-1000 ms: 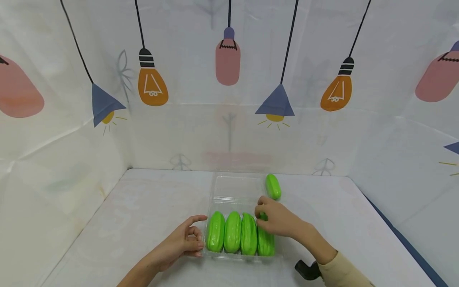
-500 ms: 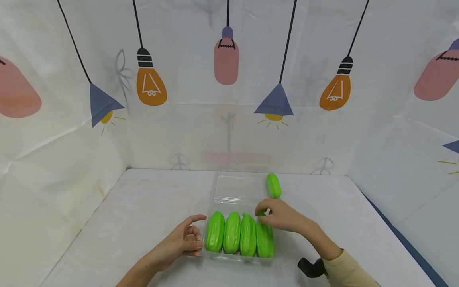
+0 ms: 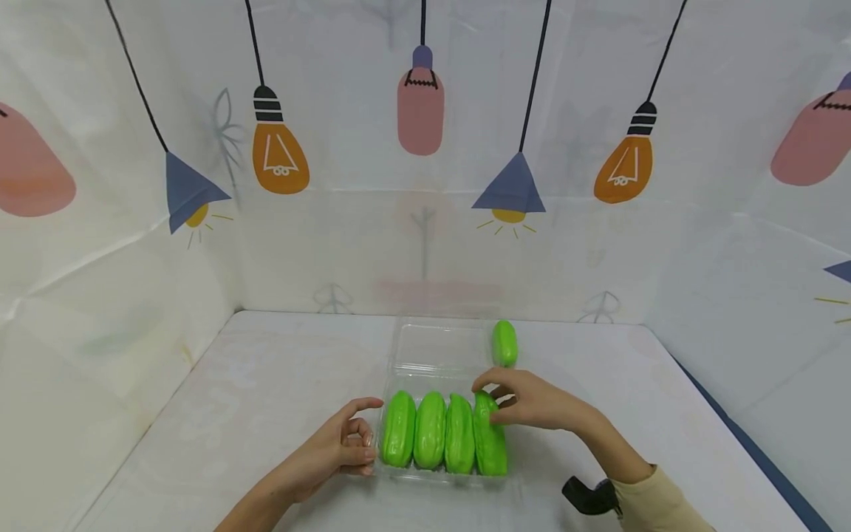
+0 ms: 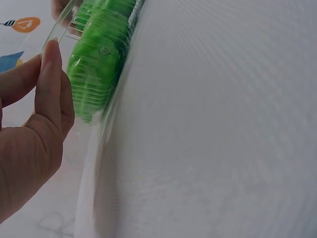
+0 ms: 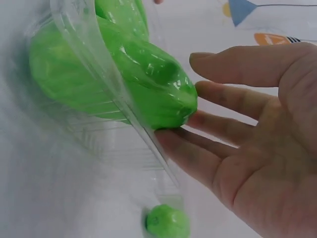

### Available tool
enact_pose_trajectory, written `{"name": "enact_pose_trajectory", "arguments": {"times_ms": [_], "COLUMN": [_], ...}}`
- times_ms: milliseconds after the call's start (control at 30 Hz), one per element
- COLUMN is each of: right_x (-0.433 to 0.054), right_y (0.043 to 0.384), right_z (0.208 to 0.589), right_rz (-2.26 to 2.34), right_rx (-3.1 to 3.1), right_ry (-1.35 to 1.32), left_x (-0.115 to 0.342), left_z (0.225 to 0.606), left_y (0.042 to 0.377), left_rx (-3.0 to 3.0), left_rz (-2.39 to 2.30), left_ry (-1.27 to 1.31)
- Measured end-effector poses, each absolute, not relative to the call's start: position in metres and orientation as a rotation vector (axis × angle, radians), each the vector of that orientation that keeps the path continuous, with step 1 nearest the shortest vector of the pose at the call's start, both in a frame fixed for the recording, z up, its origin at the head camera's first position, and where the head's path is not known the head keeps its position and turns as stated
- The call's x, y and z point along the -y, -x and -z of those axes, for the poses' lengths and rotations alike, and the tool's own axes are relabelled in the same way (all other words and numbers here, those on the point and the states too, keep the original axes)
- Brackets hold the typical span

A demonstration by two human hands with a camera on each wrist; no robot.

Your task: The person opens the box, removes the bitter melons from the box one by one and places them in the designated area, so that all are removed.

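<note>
A clear plastic clamshell box lies on the table with its lid folded back. Several glossy green cucumbers stand side by side in its base, the rightmost cucumber by my right hand. That hand's fingers are spread at the far end of this cucumber; in the right wrist view a fingertip is right at its underside and the thumb stands apart. My left hand is at the box's left side, pinching its rim in the left wrist view.
Another green cucumber lies outside the box, right of the lid near the table's back edge. A black curved object is by the right sleeve. White sheets with printed lamps enclose the white table.
My right hand's fingers have loosened and spread at the rightmost cucumber's far end, and the hand has shifted slightly right. My left hand stays at the box's left side.
</note>
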State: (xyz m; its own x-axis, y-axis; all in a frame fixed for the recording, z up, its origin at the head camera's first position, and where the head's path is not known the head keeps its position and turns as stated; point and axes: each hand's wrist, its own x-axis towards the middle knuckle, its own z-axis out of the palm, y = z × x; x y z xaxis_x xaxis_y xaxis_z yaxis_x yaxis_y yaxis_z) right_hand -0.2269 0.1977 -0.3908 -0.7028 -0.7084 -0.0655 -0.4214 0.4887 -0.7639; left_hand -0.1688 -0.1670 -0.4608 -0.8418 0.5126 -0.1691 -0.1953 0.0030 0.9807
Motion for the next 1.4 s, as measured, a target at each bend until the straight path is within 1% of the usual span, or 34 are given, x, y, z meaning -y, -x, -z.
{"name": "enact_pose_trajectory", "arguments": {"times_ms": [433, 833, 1400], "right_x": [-0.2, -0.198, -0.195], "right_y": [0.223, 0.221, 0.221], "right_z": [0.398, 0.402, 0.403], "right_rz": [1.133, 1.195, 1.164], "right_rx": [-2.406, -2.374, -2.473], "right_ry": [0.881, 0.874, 0.944], "left_x": [0.167, 0.168, 0.169], "left_z": [0.46, 0.46, 0.46], "left_y": [0.169, 0.168, 0.168], "left_rx": [-1.776, -1.752, -1.736], "left_rz": [-1.887, -1.885, -1.889], "left_ry": [-0.342, -0.35, -0.34]}}
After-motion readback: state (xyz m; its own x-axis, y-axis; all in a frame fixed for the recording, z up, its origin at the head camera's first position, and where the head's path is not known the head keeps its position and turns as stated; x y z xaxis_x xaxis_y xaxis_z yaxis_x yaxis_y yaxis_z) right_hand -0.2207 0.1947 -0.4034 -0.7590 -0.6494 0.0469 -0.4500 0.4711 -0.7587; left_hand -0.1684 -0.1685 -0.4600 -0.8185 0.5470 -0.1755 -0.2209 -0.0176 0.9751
